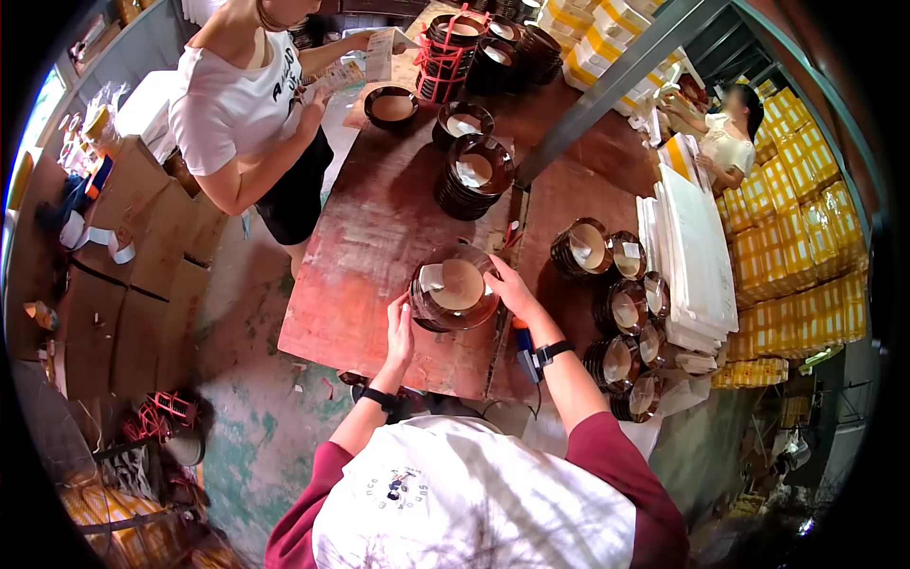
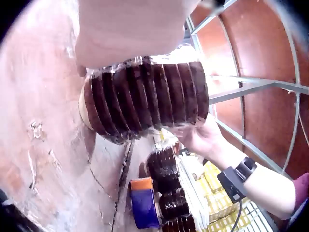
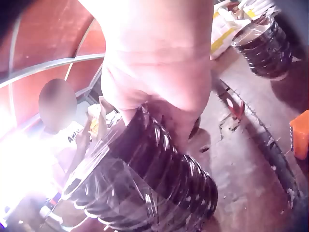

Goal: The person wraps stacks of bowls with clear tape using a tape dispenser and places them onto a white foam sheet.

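Observation:
A stack of dark brown bowls (image 1: 480, 309) in clear plastic film is between both hands near the table's front edge. A white label and a pale round base show inside its top bowl. My left hand (image 1: 400, 334) lies along the stack's left side, fingers pointing forward. My right hand (image 1: 515, 290) grips the right side at the upper rim. Seen from the left wrist, the bowls (image 2: 149, 99) form a tight nested row, with the left hand's fingers partly hidden. In the right wrist view the thumb and fingers hold the wrapped stack (image 3: 161, 181).
More bowl stacks (image 1: 474, 204) stand farther back on the reddish table (image 1: 332, 275), one tied with red strapping (image 1: 444, 66). Several stacks (image 1: 621, 365) line the right side beside white foam sheets (image 1: 697, 266). A metal post (image 1: 616, 85) rises mid-table. A person (image 1: 248, 123) stands at the left.

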